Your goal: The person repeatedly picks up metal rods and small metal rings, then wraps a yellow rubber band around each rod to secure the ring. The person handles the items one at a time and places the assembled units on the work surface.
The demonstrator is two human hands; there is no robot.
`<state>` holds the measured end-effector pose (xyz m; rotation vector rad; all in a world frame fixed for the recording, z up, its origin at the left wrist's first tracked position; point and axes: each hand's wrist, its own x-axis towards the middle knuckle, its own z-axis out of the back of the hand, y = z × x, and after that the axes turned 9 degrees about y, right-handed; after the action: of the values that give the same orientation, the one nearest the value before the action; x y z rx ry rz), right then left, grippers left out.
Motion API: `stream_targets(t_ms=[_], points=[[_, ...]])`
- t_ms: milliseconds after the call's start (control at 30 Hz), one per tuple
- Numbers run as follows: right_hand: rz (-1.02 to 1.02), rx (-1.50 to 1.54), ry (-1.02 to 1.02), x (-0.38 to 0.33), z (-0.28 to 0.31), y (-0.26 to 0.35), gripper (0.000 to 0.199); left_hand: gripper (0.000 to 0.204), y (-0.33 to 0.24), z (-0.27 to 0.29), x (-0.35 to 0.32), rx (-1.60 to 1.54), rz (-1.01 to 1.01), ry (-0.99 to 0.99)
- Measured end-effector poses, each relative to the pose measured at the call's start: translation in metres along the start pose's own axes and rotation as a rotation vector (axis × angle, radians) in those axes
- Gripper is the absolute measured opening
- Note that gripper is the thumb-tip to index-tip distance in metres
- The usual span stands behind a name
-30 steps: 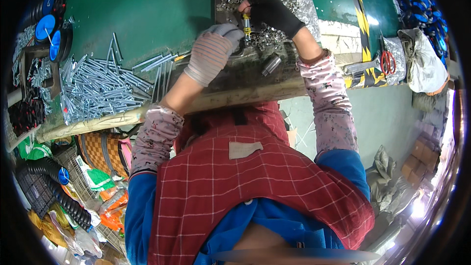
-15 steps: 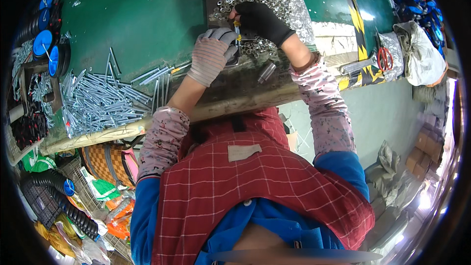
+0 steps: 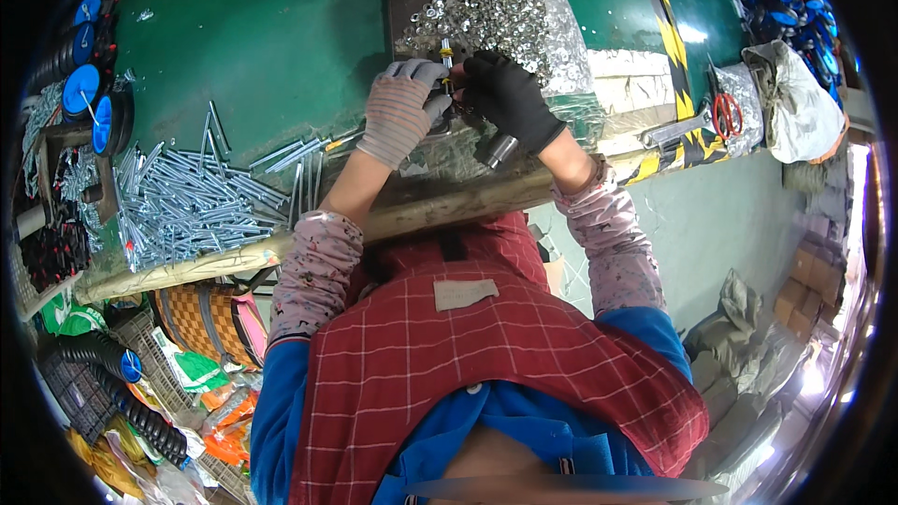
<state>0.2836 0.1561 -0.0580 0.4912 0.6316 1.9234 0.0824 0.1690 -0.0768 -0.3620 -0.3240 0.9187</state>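
A slim metal rod with a yellow piece on it (image 3: 447,53) stands up between my hands at the workbench. My left hand (image 3: 400,110), in a grey striped glove, is closed with its fingertips at this rod. My right hand (image 3: 510,101), in a black glove, has its fingers pinched together on the rod's right side, low down; what they hold is hidden. Just beyond both hands spreads a heap of small shiny nuts (image 3: 510,19) on clear plastic. A short metal cylinder (image 3: 500,151) lies below my right hand, near the bench edge.
Many metal rods (image 3: 196,201) lie piled at the left of the green bench (image 3: 253,37). Black wheels with blue hubs (image 3: 82,84) stand at the far left. Red-handled scissors (image 3: 726,115), a wrench (image 3: 675,131) and a white sack (image 3: 795,93) are on the right.
My right hand has come down from the nut heap, toward me, to the lower part of the rod. My left hand has stayed nearly in place.
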Motion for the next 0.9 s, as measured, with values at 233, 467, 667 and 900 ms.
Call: stream_targets(t_ms=[233, 467, 667, 900], points=[[-0.02, -0.043, -0.035, -0.004, -0.002, 0.003, 0.022, 0.042, 0.001, 0.006, 0.001, 0.122, -0.074, 0.066], [0.024, -0.028, -0.088, -0.004, -0.005, 0.005, 0.02, 0.04, -0.006, 0.007, 0.0, 0.245, -0.057, 0.118], [-0.015, -0.099, -0.066, -0.003, -0.006, 0.004, 0.022, 0.035, -0.003, 0.005, 0.001, 0.246, -0.121, -0.01], [0.032, -0.116, -0.166, -0.004, -0.008, 0.007, 0.018, 0.037, 0.004, -0.003, 0.004, 0.153, -0.124, -0.017]])
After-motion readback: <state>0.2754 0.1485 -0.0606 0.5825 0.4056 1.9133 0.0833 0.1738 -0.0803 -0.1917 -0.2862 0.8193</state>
